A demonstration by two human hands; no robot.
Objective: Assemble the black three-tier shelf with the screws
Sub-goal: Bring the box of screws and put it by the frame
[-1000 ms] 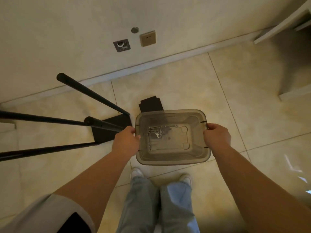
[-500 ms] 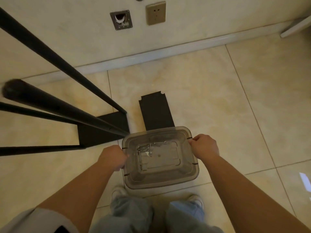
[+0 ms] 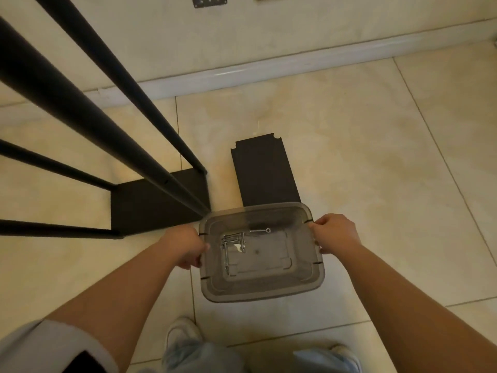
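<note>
Dim warm light, glare on baseboard (image 3: 242, 74), wide-angle bending at edges, slight softness

a: what was the bin (image 3: 262, 293) made of?
b: smoky, see-through plastic, smooth, with a faint sheen along the rim. the screws (image 3: 233, 242) inside looked like bright metal, catching the light.
a: and the shelf frame (image 3: 88, 111)?
b: black poles with a matt finish, probably painted metal. the loose shelf panel (image 3: 265, 173) on the floor was matt black too, flat and smooth; i couldn't tell wood from metal.
a: the floor (image 3: 363, 146)?
b: glossy beige tile, polished, with thin grout lines. the skirting (image 3: 269, 70) was white and shiny, the wall (image 3: 242, 30) matt. the trousers (image 3: 204, 356) looked like pale denim cloth.
</note>
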